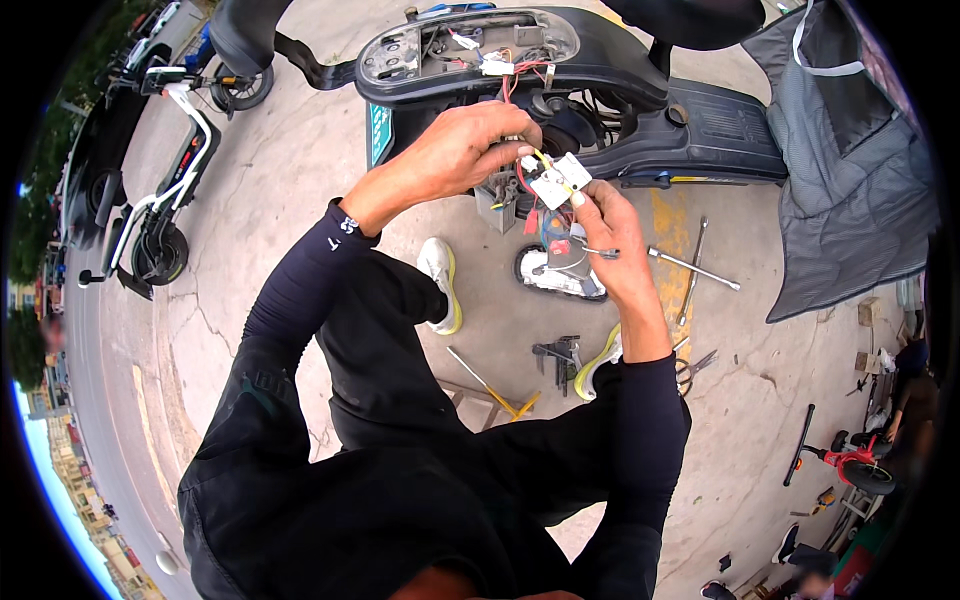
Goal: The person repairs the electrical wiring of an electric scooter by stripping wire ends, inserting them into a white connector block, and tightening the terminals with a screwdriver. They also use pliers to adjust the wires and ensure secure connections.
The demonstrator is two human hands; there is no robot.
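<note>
The right hand (pixel 612 232) is holding a white connector (pixel 558 187) in a tight pinch; the left hand (pixel 475 148), nearly closed, is gripping a yellow wire (pixel 542 158) just beside it; loose wires (pixel 551 230) are dangling by the right hand; a dark scooter (pixel 722 125) is standing beyond both

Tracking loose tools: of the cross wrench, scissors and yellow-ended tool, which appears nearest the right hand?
The metal cross wrench, just right of the right hand in view; the scissors and yellow-ended tool lie farther down the picture.
</note>
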